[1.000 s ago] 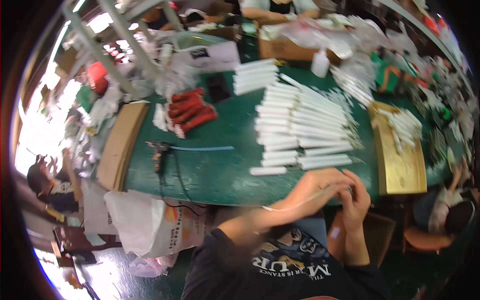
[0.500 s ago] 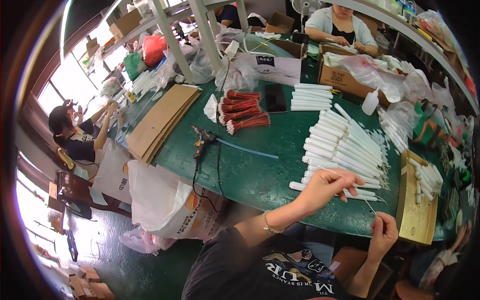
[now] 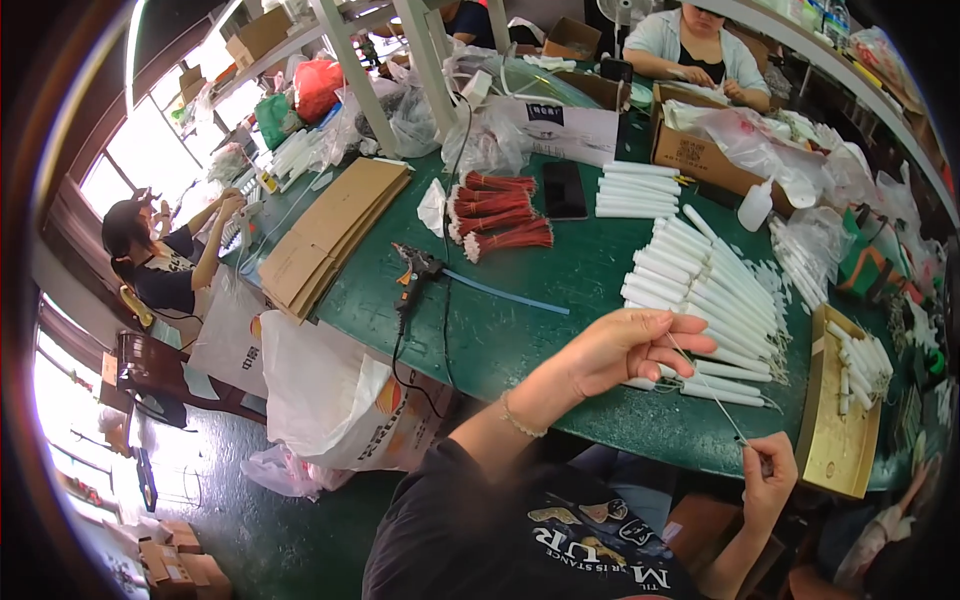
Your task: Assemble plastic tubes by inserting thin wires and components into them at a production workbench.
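A thin pale wire [image 3: 706,392] is stretched between my two hands, slanting down to the right. My left hand [image 3: 632,352] pinches its upper end between thumb and forefinger, the other fingers loosely stretched. Lower right, off the table's front edge, my right hand [image 3: 768,475] closes its fingertips on the other end, where a small dark bit shows. Behind my left hand lies a large pile of white candle-like sticks [image 3: 700,285] with thin wires at their right ends. A smaller row of white sticks [image 3: 637,190] lies beyond it.
On the green table [image 3: 480,345] are a glue gun [image 3: 415,275], a blue stick [image 3: 510,292], red wire bundles [image 3: 500,215] and a black phone [image 3: 565,190]. A gold box [image 3: 838,440] holds white sticks. Cardboard sheets [image 3: 335,240] lie left. Two people work nearby.
My left hand has turned and shifted slightly left, its fingers straighter. The wire now runs straight from its pinch to my right hand, which has barely moved. The view has shifted slightly.
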Demonstrator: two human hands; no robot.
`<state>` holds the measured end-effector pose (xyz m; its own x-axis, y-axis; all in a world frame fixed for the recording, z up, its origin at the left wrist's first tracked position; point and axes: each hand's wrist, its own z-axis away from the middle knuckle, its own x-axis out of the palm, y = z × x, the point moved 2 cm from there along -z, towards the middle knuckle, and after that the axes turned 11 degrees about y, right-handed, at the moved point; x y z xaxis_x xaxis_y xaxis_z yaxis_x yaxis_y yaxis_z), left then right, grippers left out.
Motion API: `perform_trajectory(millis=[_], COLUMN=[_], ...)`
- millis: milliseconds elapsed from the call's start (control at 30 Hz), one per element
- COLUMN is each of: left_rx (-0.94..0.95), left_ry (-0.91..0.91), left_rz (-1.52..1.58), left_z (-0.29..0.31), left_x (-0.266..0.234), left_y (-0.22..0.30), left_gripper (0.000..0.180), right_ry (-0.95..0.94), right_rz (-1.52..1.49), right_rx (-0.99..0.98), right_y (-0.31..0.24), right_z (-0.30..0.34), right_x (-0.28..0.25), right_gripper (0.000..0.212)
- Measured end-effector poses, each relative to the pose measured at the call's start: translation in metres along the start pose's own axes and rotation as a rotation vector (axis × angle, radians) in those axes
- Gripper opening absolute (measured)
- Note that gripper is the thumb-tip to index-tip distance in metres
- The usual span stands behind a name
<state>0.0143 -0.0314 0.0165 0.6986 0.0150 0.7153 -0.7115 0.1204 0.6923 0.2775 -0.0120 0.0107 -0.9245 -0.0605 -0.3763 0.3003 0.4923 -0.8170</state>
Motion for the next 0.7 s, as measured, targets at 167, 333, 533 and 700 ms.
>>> perform_trajectory(millis=[167, 333, 533, 700], left_rx=[0.015, 0.206, 0.592, 0.866], left_ry=[-0.038, -0.158, 0.468, 0.549], left_rz=[-0.251, -0.832, -1.684, -2.216], left_z=[-0.009, -0.041, -0.143, -0.181], left_x=[-0.013, -0.017, -0.13, -0.152], left_y=[0.017, 0.054, 0.087, 0.068], left_gripper=[0.038, 0.037, 0.024, 0.014], right_ry=[-0.005, 0.093, 0.118, 0.157], right_rz=[-0.218, -0.59, -0.758, -0.738], right_rx=[0.235, 0.388, 0.404, 0.415], right_y=[-0.001, 0.0, 0.004, 0.002], right_z=[-0.007, -0.024, -0.029, -0.027], right_x=[0.007, 0.016, 0.022, 0.014], right_gripper=[0.01, 0.007, 0.007, 0.006])
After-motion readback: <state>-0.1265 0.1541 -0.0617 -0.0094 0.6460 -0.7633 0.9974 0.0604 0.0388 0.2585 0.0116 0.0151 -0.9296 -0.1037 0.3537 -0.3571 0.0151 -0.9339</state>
